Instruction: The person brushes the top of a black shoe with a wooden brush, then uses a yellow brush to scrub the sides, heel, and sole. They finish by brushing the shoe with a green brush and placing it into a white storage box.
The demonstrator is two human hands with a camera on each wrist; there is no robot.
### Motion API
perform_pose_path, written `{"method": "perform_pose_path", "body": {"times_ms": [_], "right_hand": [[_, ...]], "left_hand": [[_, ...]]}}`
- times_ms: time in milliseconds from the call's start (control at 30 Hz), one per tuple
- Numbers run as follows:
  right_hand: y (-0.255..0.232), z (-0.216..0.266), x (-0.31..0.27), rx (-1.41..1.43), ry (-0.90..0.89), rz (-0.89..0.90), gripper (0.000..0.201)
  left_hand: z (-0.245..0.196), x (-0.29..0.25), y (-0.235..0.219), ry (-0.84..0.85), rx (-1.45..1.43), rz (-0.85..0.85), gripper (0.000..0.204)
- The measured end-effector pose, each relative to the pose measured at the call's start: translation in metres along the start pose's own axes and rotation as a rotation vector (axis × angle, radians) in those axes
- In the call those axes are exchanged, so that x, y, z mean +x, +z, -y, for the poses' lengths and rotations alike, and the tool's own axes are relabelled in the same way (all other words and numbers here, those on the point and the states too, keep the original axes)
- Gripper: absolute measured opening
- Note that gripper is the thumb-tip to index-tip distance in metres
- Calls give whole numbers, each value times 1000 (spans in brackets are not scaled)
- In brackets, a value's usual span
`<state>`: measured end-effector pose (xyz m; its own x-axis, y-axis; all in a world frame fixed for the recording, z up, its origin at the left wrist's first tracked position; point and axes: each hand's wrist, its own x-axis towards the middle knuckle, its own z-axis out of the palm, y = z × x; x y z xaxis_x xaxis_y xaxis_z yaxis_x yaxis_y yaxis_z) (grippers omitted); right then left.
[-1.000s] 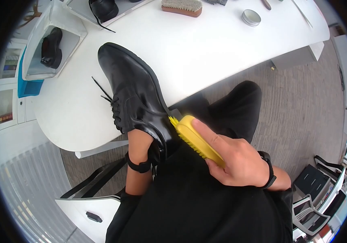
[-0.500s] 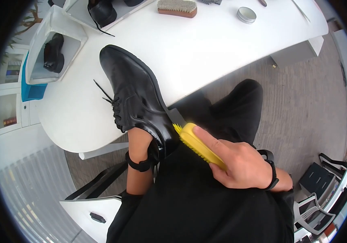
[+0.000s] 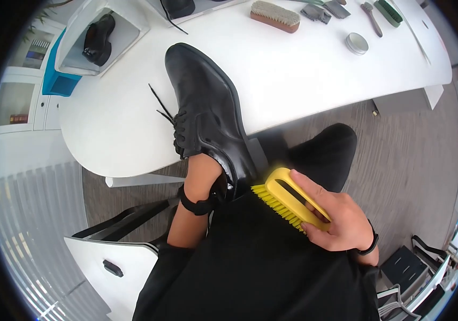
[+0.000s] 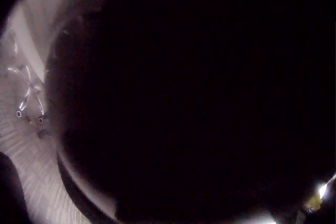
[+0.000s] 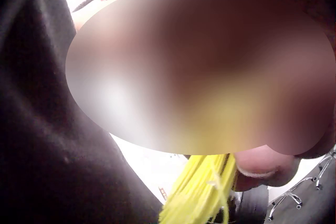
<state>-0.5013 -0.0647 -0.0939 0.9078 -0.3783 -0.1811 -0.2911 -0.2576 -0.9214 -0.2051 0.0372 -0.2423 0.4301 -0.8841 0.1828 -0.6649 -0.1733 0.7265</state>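
Note:
A black leather lace-up shoe (image 3: pixel 213 107) stands out over the table's near edge in the head view, toe pointing away, its laces hanging at the left. My left hand (image 3: pixel 203 171) is pushed into the shoe's opening and carries it; the fingers are hidden inside. In my right hand (image 3: pixel 336 216) I grip a yellow scrub brush (image 3: pixel 287 199) by its looped handle, thumb and fingers around it. Its bristles face the shoe, with the front tuft close beside the heel. The right wrist view shows the yellow bristles (image 5: pixel 202 187) below a fingertip; the left wrist view is mostly dark.
On the white table (image 3: pixel 304 80) lie a wooden brush (image 3: pixel 275 16), an opened round tin (image 3: pixel 357 43), a small handled brush (image 3: pixel 372 20) and a green brush (image 3: pixel 388 13). A white box (image 3: pixel 127 40) holding another black shoe (image 3: pixel 99 40) is at the left.
The yellow brush has drawn back from the shoe's heel and turned, so its handle slot and bristle row show. The head view has shifted, bringing more of the table's far right into sight.

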Motion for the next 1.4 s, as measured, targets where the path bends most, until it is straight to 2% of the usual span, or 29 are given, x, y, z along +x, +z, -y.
{"method": "perform_pose_path", "body": {"times_ms": [133, 267, 367, 467, 600, 800, 900, 1100, 1200, 1267, 1400], "right_hand": [[-2, -2, 5, 22, -38, -32, 95], [-5, -4, 8, 137, 48, -66, 95], [-6, -10, 10, 222, 76, -165, 93], [-7, -14, 15, 305, 60, -266, 90], [-11, -24, 21, 379, -46, -387, 90], [-14, -23, 33, 489, -119, -456, 94], [-16, -21, 39, 502, -161, -468, 94], [-19, -18, 52, 455, -212, -534, 93], [-21, -11, 67, 416, -264, -632, 90], [-23, -1, 74, 554, -196, -686, 88], [-21, 3, 94, 509, -143, -740, 87]], "left_hand": [[2, 2, -1, -18, 14, 4, 63], [23, 5, -2, 43, 252, 246, 61], [24, 7, -3, 40, 224, 244, 61], [22, 7, -9, 12, 143, 215, 60], [12, 2, -28, -60, -51, 147, 59], [0, -6, -56, -180, -250, -188, 58], [1, -6, -58, -199, -256, -289, 58], [-3, -7, -45, -201, -195, -259, 57], [-5, -7, -39, -195, -176, -237, 56], [-6, -4, -36, -189, -167, -221, 56], [-5, -1, -35, -169, -153, -201, 55]]}}
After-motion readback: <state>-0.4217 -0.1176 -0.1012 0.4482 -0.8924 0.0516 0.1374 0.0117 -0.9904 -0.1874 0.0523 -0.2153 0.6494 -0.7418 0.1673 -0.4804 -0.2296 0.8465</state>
